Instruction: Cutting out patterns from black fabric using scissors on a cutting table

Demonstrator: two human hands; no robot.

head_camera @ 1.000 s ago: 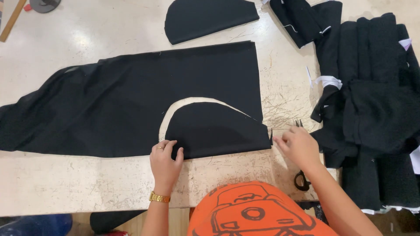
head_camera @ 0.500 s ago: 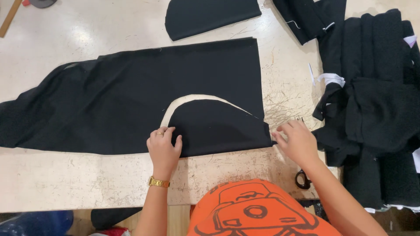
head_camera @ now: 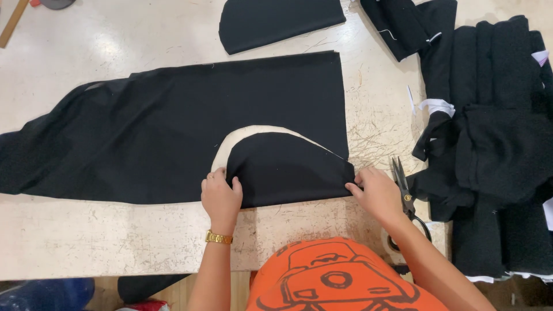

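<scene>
Cut piece: a black half-round fabric piece (head_camera: 288,175) lay on the near edge of the table, matte and flat, its curved edge away from the person, its straight edge toward them.
Left hand: the left hand (head_camera: 221,197) pressed flat on the piece's left end, fingers together, clamping nothing.
Right hand: the right hand (head_camera: 377,193) pinched the piece's pointed right corner between fingers and thumb.
Gap: a pale crescent (head_camera: 230,147) of bare table showed along the curve, between the piece and the cloth it matched.
Large cloth: a long black fabric length (head_camera: 144,138) spread leftward, smooth, with a straight right edge.
Scissors: black-handled scissors (head_camera: 406,193) lay just beside the right hand, blades pointing away, partly hidden by the wrist.
Second piece: another black half-round (head_camera: 276,20) lay farther off.
Stack: folded black cloth (head_camera: 495,126) was piled at the right, coarser in weave, white tags poking out.
Table: the pale table (head_camera: 86,242) was scratched and worn.
</scene>
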